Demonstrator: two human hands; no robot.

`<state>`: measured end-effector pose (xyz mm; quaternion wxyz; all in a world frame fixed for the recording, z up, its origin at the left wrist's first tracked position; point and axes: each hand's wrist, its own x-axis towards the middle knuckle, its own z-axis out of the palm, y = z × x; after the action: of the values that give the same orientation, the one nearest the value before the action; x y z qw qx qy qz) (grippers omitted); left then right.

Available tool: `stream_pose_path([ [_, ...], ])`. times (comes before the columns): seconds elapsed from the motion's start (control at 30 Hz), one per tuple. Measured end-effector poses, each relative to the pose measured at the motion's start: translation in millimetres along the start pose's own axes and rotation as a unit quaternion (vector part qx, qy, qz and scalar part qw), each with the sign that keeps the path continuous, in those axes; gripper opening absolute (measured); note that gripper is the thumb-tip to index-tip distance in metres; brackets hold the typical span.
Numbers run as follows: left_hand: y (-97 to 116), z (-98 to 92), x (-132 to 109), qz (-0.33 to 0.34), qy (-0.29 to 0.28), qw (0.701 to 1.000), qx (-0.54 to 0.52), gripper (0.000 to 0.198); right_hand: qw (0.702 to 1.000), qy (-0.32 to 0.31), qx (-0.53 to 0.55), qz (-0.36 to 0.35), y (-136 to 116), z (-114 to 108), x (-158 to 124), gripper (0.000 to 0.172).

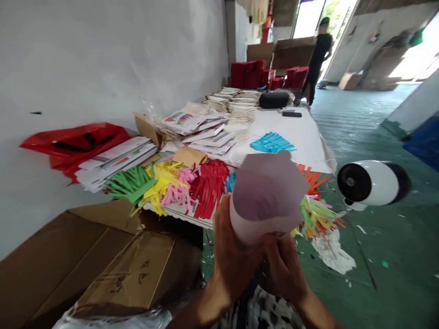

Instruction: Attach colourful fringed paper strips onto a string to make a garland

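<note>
A white paper envelope [269, 187] is held up in front of me, its mouth spread wide and facing me, the inside in shadow. My left hand [233, 249] is wrapped round its left side and bottom. At the lower right edge, the fingers of my right hand [283, 256] pinch the paper. Just behind lie fringed paper tassels along the table edge: green [133, 183], yellow [161, 185], pink [178, 192], red [210, 185] and blue [272, 142]. Orange fringe [310, 178] and a mixed-colour bunch [317, 214] show to the envelope's right.
Stacks of printed white envelopes [202, 128] and a red plastic bag [82, 141] sit at the left. Cardboard boxes [126, 269] stand below. A white fan [373, 183] is at the right. Farther back are a black case [273, 100], red bundles [252, 74] and a standing person [318, 59].
</note>
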<state>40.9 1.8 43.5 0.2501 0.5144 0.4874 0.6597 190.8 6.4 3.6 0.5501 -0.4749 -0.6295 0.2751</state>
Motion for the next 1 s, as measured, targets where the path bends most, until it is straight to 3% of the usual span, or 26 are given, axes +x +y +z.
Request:
stream_pose_path([
  [0.07,-3,-7.7,-5,0.013,-0.068,0.997,0.022,0.115,0.996,0.056,0.038,0.066,5,2,-1,0.039],
  [0.17,-6,-19.1,-4,0.011,-0.118,0.991,0.058,0.110,0.985,0.105,0.078,0.116,12,0,1,0.040],
  [0.33,-13,-11.6,-5,-0.030,-0.106,0.993,0.043,0.091,0.987,0.114,0.047,0.104,18,1,15,0.047],
  [0.43,-17,-6.4,-3,-0.074,-0.080,0.994,-0.022,0.069,0.993,0.084,0.031,0.078,27,2,19,0.047],
  [0.53,-21,-6.2,1,-0.078,-0.046,0.996,-0.019,0.050,0.994,0.063,0.034,0.085,37,3,18,0.044],
  [0.8,-33,-0.8,-1,-0.044,-0.005,0.999,0.021,0.044,0.980,0.050,0.064,0.182,47,12,11,0.042],
  [1.0,-32,-3.6,1,-0.045,0.000,0.998,0.044,0.042,0.976,0.045,0.086,0.193,36,17,14,0.044],
])
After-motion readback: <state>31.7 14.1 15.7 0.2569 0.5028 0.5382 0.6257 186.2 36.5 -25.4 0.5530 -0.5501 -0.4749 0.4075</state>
